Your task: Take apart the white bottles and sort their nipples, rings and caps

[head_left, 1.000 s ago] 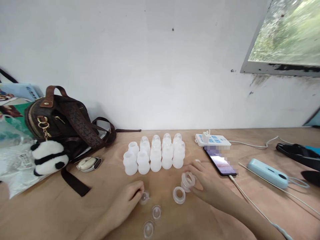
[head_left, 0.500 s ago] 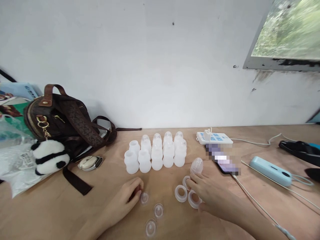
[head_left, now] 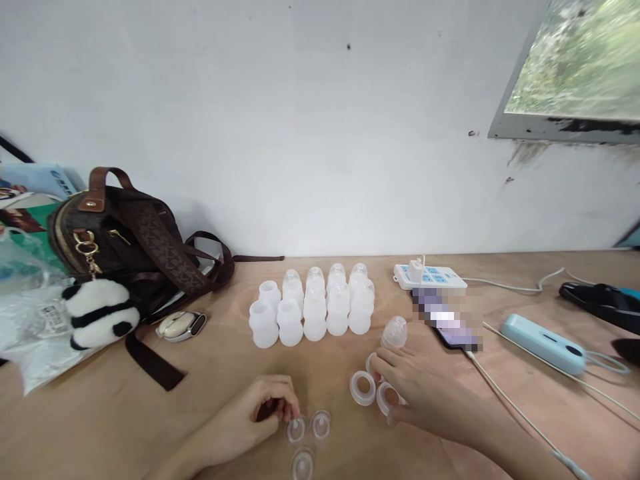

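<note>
Several small white plastic bottles stand in rows on the wooden table. My left hand is curled, its fingertips pinching a small clear cap; two more clear caps lie right beside it. My right hand rests on the table with its fingers lying over white rings. One clear domed teat stands just beyond its fingertips.
A brown bag with a panda toy and a small beige device sit at the left. A power strip, a phone, a light blue device and cables lie at the right.
My left hand drew back toward me, sliding one clear cap next to the other two. My right hand set down the ring it held and settled over the rings.
</note>
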`<state>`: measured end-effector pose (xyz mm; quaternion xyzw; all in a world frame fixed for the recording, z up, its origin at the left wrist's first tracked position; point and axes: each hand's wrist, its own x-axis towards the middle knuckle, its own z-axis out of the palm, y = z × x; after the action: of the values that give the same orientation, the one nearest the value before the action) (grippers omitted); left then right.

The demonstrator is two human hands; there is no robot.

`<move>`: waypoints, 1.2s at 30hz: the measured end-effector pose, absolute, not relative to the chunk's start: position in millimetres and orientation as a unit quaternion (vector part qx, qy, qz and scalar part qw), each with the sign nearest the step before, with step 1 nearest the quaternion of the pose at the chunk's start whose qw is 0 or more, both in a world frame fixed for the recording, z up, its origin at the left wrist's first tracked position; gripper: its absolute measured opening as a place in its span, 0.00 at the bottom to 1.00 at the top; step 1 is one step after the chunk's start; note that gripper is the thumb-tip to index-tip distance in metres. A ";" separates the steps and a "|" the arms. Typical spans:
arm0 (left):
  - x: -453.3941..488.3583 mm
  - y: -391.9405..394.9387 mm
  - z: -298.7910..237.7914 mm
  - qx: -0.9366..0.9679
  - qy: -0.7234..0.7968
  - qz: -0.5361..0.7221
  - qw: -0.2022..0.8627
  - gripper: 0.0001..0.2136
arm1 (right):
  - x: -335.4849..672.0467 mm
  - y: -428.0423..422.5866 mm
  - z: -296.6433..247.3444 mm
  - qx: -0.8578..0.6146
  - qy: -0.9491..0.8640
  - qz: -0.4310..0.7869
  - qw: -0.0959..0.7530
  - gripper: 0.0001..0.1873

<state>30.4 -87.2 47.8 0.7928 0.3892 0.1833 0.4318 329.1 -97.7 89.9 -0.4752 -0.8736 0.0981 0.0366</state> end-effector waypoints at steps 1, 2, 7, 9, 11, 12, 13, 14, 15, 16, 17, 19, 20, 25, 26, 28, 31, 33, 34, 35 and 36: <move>31.0 -87.4 47.8 0.795 0.392 0.188 0.424 0.11 | 329.2 -97.7 90.0 -0.473 -0.874 0.101 0.039 0.17; 31.6 -87.4 48.5 0.797 0.398 0.198 0.410 0.11 | 329.2 -97.5 90.3 -0.471 -0.875 0.101 0.044 0.16; 30.4 -76.3 73.4 0.812 0.429 0.313 0.244 0.10 | 329.5 -95.1 93.0 -0.465 -0.873 0.088 0.117 0.12; 27.3 -61.9 92.8 0.811 0.437 0.362 0.143 0.09 | 330.1 -93.2 92.8 -0.457 -0.870 0.087 0.162 0.09; 24.9 -40.7 111.8 0.793 0.476 0.374 0.061 0.10 | 331.1 -91.0 90.7 -0.446 -0.865 0.092 0.210 0.09; 24.9 -28.5 119.3 0.789 0.492 0.365 0.036 0.11 | 331.6 -89.9 89.0 -0.440 -0.862 0.095 0.235 0.10; 25.8 -15.9 124.9 0.789 0.505 0.350 0.014 0.13 | 332.1 -88.8 87.0 -0.434 -0.858 0.098 0.258 0.10; 27.6 -3.8 128.1 0.788 0.524 0.323 -0.004 0.15 | 332.4 -87.8 85.0 -0.430 -0.853 0.100 0.278 0.11; 30.1 7.3 129.1 0.786 0.546 0.287 -0.021 0.16 | 332.7 -86.9 83.1 -0.428 -0.849 0.103 0.293 0.11; 33.2 17.0 128.1 0.789 0.560 0.253 -0.023 0.17 | 332.7 -86.2 81.4 -0.425 -0.846 0.106 0.302 0.11; 36.5 24.7 125.9 0.793 0.561 0.236 -0.019 0.18 | 332.6 -85.6 80.0 -0.424 -0.845 0.110 0.308 0.11; 42.6 34.6 120.2 0.801 0.560 0.214 -0.008 0.16 | 332.0 -85.1 78.1 -0.422 -0.845 0.115 0.308 0.11; 45.0 37.1 118.2 0.804 0.556 0.211 -0.004 0.15 | 331.6 -85.1 77.6 -0.420 -0.846 0.118 0.307 0.11; 47.8 37.6 130.9 0.799 0.556 0.228 -0.016 0.15 | 329.6 -86.6 77.5 -0.418 -0.843 0.118 0.317 0.12; 47.1 36.0 138.4 0.795 0.558 0.237 -0.022 0.15 | 329.3 -86.9 77.5 -0.417 -0.842 0.115 0.322 0.12; 45.8 29.2 157.3 0.787 0.555 0.268 -0.040 0.14 | 328.7 -87.2 77.3 -0.413 -0.840 0.106 0.334 0.12; 46.4 7.2 188.4 0.761 0.517 0.378 -0.106 0.13 | 328.2 -87.1 76.3 -0.409 -0.835 0.090 0.357 0.12; 50.1 -13.7 201.9 0.746 0.466 0.448 -0.159 0.13 | 328.1 -86.9 75.7 -0.410 -0.828 0.084 0.373 0.12; 53.3 -24.7 203.9 0.752 0.433 0.465 -0.173 0.13 | 328.1 -86.9 75.4 -0.411 -0.824 0.087 0.380 0.12; 57.5 -35.3 201.8 0.765 0.402 0.472 -0.175 0.14 | 328.1 -87.1 75.3 -0.412 -0.820 0.095 0.385 0.12; 62.8 -45.1 195.4 0.787 0.371 0.463 -0.173 0.15 | 327.9 -87.4 75.1 -0.414 -0.815 0.111 0.389 0.11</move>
<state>62.8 -45.1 195.4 0.7866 0.3705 0.4628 -0.1728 327.9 -87.4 75.1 -0.4142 -0.8153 0.1109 0.3892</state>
